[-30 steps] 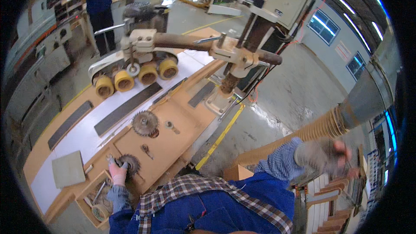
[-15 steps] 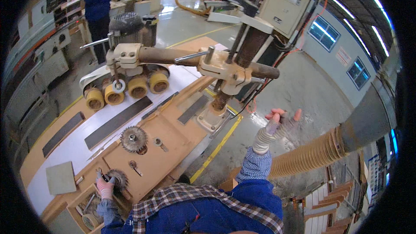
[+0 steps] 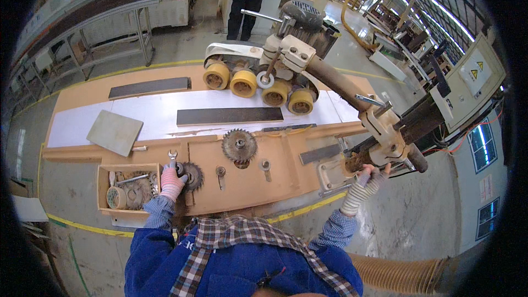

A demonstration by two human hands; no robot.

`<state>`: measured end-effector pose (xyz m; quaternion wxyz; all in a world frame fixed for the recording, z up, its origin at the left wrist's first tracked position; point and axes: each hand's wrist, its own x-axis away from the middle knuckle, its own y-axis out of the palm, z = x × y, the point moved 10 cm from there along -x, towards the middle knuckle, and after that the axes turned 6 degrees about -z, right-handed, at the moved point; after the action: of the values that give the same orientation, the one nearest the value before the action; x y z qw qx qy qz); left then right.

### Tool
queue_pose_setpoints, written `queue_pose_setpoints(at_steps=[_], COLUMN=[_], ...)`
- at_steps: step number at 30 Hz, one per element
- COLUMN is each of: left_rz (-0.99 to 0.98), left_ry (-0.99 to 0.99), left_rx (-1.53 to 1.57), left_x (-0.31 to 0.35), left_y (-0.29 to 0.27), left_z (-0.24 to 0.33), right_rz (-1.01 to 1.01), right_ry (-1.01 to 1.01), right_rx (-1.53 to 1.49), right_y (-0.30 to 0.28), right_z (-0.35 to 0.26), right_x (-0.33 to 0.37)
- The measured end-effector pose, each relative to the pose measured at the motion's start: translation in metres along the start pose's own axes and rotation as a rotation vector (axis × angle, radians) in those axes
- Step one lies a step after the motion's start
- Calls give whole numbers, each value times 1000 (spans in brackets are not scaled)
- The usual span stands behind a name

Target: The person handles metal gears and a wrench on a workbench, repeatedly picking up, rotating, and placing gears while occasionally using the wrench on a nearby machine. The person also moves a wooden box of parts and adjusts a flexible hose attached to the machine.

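The left hand (image 3: 171,183) is closed around a wrench (image 3: 172,156), whose head pokes up beyond the fingers. Just right of that hand, a dark saw blade (image 3: 193,178) lies on the tan worktop (image 3: 242,190); a larger blade (image 3: 240,146) sits farther right. Left of it stands a wooden box (image 3: 100,188) of tools. Beyond the hand, a white band (image 3: 157,111) crosses the surface under dark strips (image 3: 230,116). The right hand (image 3: 367,184), fingers bent, is by the machine post (image 3: 358,160); I cannot tell whether it grips anything. Grey floor (image 3: 418,203) surrounds the worktop; a person (image 3: 246,0) stands well beyond both hands.
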<state>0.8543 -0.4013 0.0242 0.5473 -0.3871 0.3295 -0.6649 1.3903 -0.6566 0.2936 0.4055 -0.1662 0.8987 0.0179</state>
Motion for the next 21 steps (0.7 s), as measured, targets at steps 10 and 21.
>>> queue_pose_setpoints(at_steps=[10,21], left_rz=[60,356], left_ry=[18,151], left_rx=[16,94], left_x=[3,41], left_y=[-4,-82], left_z=[18,76], right_rz=[-521,-677], right_ry=[338,933], right_rx=[-192,-893], right_y=[157,413], right_z=[18,81], right_x=[39,50])
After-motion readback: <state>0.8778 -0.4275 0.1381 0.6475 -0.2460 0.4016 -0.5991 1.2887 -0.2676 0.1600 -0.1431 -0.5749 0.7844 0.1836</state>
